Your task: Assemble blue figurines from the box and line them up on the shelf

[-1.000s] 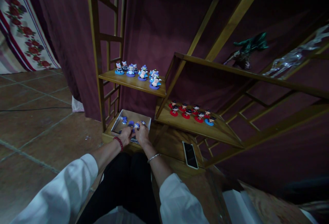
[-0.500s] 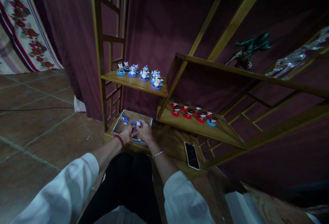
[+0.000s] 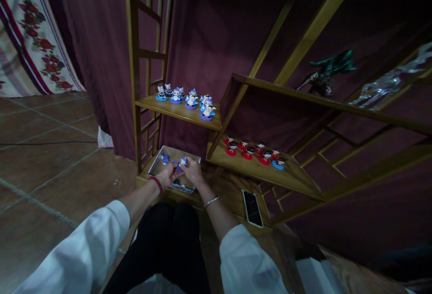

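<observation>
Over an open white box [image 3: 155, 160], my two hands are close together. My right hand [image 3: 195, 171] has its fingers closed on a small purple-and-white figurine [image 3: 183, 162]. My left hand [image 3: 166, 176] meets the same figurine from the left, its fingers curled under the purple base; the exact grip is partly hidden. In the box, left of my hands, lies another purple-blue figurine [image 3: 165, 159]. Clear plastic-looking packaging [image 3: 182, 187] shows at the box's near side.
Several blue and purple-based figurines [image 3: 191, 101] stand on the upper left wooden shelf [image 3: 168, 110]. Several red-based figurines [image 3: 249, 151] and a blue-based one [image 3: 279, 163] occupy the right shelf [image 3: 270, 174]. A phone [image 3: 252, 208] lies lower down. Higher right are a green-and-dark statue [image 3: 329, 73] and a transparent figure [image 3: 384, 82].
My right hand has shifted slightly right, and the figurine has turned so that more of it and its purple base shows. My left hand stays nearly in place. The view has shifted slightly.
</observation>
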{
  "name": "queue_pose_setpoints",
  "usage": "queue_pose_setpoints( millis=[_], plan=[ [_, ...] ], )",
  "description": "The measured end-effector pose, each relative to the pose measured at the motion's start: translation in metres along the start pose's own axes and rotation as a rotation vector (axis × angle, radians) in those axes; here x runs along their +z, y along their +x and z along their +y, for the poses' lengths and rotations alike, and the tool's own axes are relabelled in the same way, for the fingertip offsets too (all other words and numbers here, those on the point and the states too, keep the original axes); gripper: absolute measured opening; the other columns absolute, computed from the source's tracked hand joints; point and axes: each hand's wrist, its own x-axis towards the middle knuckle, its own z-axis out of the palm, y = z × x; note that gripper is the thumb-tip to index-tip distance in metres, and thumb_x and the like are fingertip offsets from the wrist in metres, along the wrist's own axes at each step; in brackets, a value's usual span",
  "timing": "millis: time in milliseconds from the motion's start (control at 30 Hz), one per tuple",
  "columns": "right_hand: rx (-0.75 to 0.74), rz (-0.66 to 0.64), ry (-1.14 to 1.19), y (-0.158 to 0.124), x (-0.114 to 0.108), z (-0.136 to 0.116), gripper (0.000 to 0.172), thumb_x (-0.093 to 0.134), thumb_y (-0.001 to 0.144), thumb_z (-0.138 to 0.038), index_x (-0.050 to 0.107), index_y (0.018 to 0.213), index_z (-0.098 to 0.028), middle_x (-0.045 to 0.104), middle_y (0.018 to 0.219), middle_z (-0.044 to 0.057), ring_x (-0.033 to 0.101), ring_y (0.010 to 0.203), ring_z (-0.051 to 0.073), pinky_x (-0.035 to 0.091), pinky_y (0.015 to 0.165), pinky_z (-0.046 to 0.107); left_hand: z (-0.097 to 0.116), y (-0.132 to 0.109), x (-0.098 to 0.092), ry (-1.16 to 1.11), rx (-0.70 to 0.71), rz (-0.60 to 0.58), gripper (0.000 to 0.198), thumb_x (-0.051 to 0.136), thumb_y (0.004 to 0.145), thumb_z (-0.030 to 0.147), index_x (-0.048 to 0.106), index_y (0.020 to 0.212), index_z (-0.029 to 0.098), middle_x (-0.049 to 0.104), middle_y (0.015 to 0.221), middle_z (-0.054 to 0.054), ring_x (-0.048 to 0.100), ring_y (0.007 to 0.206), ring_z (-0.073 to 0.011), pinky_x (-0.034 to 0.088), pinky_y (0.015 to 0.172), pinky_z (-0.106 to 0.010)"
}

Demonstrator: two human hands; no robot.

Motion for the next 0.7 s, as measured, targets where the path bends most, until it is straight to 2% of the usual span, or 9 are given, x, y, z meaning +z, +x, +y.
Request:
queue_pose_setpoints(
  millis=[233, 500, 700],
  plan=[
    [0.072, -0.024, 0.142, 0.005, 0.004, 0.007, 0.038, 0.055, 0.067, -0.017, 0.057, 0.104, -0.023, 0.064, 0.076, -0.003, 0.059, 0.067, 0.012, 0.047, 0.064, 0.023, -0.003, 0.005, -0.003, -0.039, 0.008, -0.041, 0.019, 0.038, 0.082, 0.003, 0.051, 0.072, 0.013, 0.061, 0.065, -0.004, 0.06, 0.057, -0.0105, 0.055, 0.061, -0.026],
    [0.08, -0.032, 0.258, 0.007, 0.004, 0.014, 0.031, 0.056, 0.062, -0.021, 0.061, 0.093, -0.02, 0.058, 0.064, -0.004, 0.054, 0.06, 0.012, 0.043, 0.056, 0.022, -0.004, 0.007, -0.005, -0.069, 0.0, -0.028, 0.018, 0.037, 0.083, 0.004, 0.048, 0.072, 0.013, 0.061, 0.066, -0.005, 0.061, 0.058, -0.0117, 0.055, 0.056, -0.026],
    [0.092, -0.024, 0.307, 0.009, 0.005, 0.02, 0.031, 0.058, 0.061, -0.023, 0.06, 0.092, -0.019, 0.056, 0.063, -0.005, 0.052, 0.057, 0.011, 0.042, 0.056, 0.022, -0.003, 0.004, -0.005, -0.115, 0.012, -0.05, 0.018, 0.037, 0.081, 0.001, 0.048, 0.073, 0.013, 0.059, 0.064, -0.004, 0.062, 0.059, -0.0122, 0.056, 0.063, -0.03]
  ],
)
